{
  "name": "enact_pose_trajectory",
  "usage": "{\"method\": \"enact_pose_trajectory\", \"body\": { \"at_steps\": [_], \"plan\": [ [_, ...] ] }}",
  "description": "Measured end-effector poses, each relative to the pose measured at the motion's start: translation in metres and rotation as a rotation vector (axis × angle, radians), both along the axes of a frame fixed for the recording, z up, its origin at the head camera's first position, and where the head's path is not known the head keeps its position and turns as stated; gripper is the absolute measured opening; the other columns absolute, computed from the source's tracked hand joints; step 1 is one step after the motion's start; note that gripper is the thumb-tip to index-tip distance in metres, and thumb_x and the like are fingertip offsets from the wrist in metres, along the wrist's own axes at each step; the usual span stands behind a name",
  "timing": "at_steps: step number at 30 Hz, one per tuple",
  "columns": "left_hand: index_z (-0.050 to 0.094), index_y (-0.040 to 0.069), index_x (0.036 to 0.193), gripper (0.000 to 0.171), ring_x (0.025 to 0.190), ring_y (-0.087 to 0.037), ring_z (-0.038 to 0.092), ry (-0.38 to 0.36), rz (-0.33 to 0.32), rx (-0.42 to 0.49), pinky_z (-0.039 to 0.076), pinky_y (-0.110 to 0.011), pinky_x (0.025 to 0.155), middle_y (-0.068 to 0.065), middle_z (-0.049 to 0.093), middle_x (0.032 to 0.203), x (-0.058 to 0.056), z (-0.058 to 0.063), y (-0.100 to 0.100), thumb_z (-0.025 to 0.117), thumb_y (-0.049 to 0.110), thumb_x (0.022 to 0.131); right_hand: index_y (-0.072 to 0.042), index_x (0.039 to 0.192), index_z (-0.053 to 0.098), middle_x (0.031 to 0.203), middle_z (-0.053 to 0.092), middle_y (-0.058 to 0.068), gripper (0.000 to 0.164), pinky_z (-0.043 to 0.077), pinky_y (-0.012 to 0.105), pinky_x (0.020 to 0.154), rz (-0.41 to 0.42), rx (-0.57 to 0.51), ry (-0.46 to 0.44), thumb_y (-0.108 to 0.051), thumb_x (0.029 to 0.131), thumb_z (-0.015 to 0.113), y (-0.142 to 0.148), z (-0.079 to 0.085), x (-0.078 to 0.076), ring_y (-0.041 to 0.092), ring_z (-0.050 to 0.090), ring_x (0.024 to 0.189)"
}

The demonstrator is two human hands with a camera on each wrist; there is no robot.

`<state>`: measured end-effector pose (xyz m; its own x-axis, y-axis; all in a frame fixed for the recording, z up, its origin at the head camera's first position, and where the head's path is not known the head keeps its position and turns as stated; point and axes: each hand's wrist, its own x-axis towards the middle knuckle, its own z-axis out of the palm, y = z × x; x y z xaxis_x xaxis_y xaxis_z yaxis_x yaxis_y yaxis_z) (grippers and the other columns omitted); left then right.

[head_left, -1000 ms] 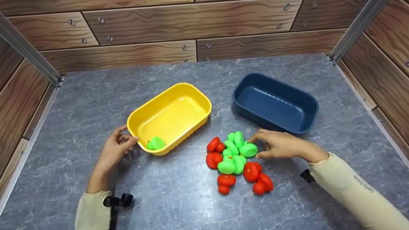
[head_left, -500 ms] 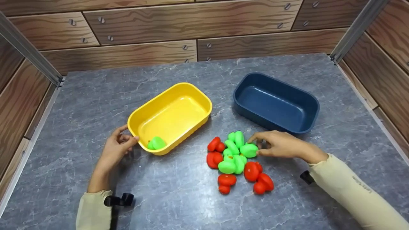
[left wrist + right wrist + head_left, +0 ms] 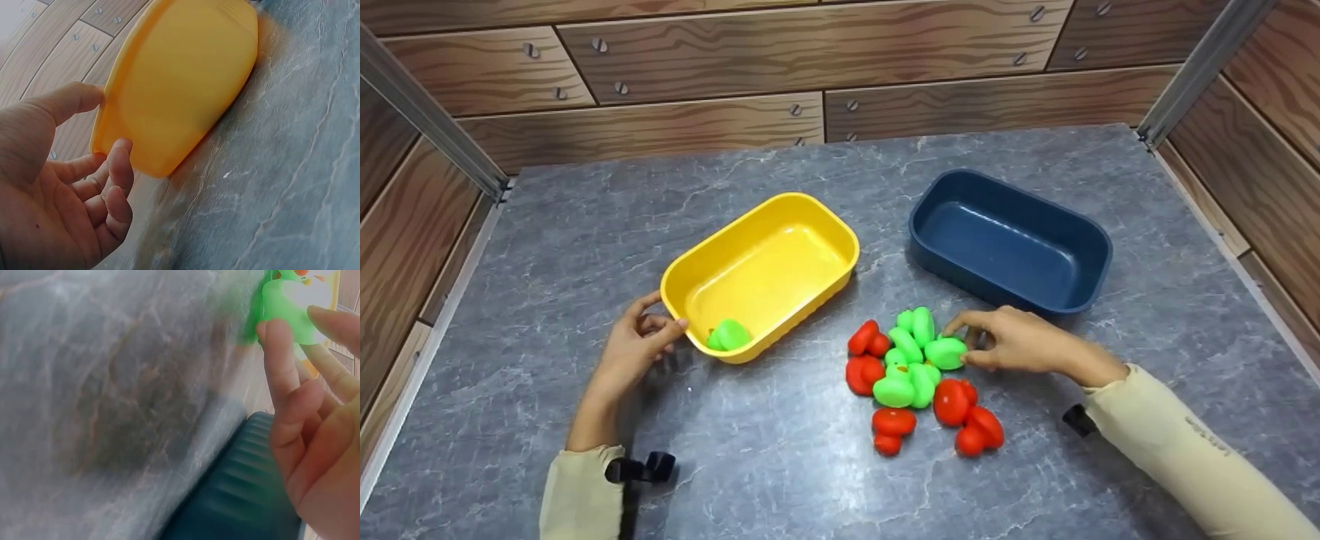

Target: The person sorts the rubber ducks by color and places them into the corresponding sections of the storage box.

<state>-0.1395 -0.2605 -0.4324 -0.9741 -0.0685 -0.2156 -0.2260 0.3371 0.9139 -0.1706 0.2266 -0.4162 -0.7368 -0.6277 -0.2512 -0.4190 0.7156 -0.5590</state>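
At the near left end of a yellow bin, my left hand holds the wall with thumb and forefinger; the left wrist view shows the other fingers loosely curled beside the bin. One green toy duck lies inside that bin. My right hand pinches another green duck at the right side of a pile, thumb in front and forefinger behind. In the right wrist view this duck shows between the fingers. More green ducks lie against it, with red ducks around them.
A dark blue bin with nothing in it stands at the back right, just beyond my right hand. Wood-patterned panels enclose the grey marbled table at the back and sides.
My right thumb has moved in against the green duck, closing the gap seen a second ago. The left hand and both bins stay where they were.
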Motion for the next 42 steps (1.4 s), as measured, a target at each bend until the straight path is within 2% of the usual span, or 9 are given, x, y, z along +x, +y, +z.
{"method": "enact_pose_trajectory", "body": {
  "at_steps": [9, 15, 21, 34, 42],
  "plan": [
    [0.032, 0.005, 0.147, 0.067, 0.065, -0.005, 0.055, -0.012, 0.008, 0.010, 0.045, -0.020, 0.061, 0.011, 0.059, 0.081, 0.000, -0.001, 0.000, 0.066, 0.022, 0.092, -0.020, 0.115, 0.064, 0.086, 0.069, -0.001, 0.028, 0.046, 0.021, 0.054, -0.025, -0.030, 0.025, -0.024, 0.088, 0.068, 0.001, -0.004, 0.002, 0.003, 0.056, 0.059],
    [0.032, 0.004, 0.147, 0.066, 0.066, -0.006, 0.056, 0.004, 0.001, -0.006, 0.045, -0.019, 0.061, 0.011, 0.059, 0.082, 0.000, -0.002, 0.000, 0.066, 0.020, 0.092, -0.017, 0.113, 0.065, 0.080, 0.065, -0.003, 0.026, 0.044, 0.021, 0.057, -0.020, -0.075, 0.049, -0.016, 0.087, 0.066, 0.003, -0.007, 0.003, 0.002, 0.052, 0.061],
    [0.032, 0.004, 0.147, 0.067, 0.066, -0.005, 0.056, 0.007, 0.001, -0.001, 0.045, -0.019, 0.061, 0.011, 0.060, 0.082, 0.001, -0.002, 0.000, 0.066, 0.020, 0.092, -0.013, 0.112, 0.065, 0.080, 0.066, -0.001, 0.026, 0.046, 0.021, 0.056, -0.034, -0.167, 0.020, -0.011, 0.086, 0.067, 0.009, -0.009, 0.006, 0.003, 0.053, 0.061],
    [0.032, 0.004, 0.147, 0.067, 0.066, -0.005, 0.056, 0.000, 0.002, -0.006, 0.046, -0.020, 0.061, 0.011, 0.060, 0.082, 0.000, -0.001, 0.000, 0.066, 0.021, 0.092, -0.008, 0.115, 0.063, 0.082, 0.065, 0.007, 0.027, 0.048, 0.023, 0.054, -0.114, -0.312, -0.079, -0.015, 0.089, 0.068, 0.016, 0.001, 0.012, 0.004, 0.053, 0.060],
    [0.032, 0.004, 0.146, 0.066, 0.066, -0.005, 0.055, 0.009, -0.005, -0.002, 0.045, -0.019, 0.061, 0.011, 0.060, 0.083, -0.001, -0.001, 0.000, 0.066, 0.020, 0.092, -0.001, 0.116, 0.060, 0.087, 0.066, 0.015, 0.028, 0.053, 0.028, 0.056, -0.153, -0.450, -0.080, -0.008, 0.090, 0.066, 0.011, 0.007, 0.014, 0.006, 0.057, 0.061]
  ]
}}
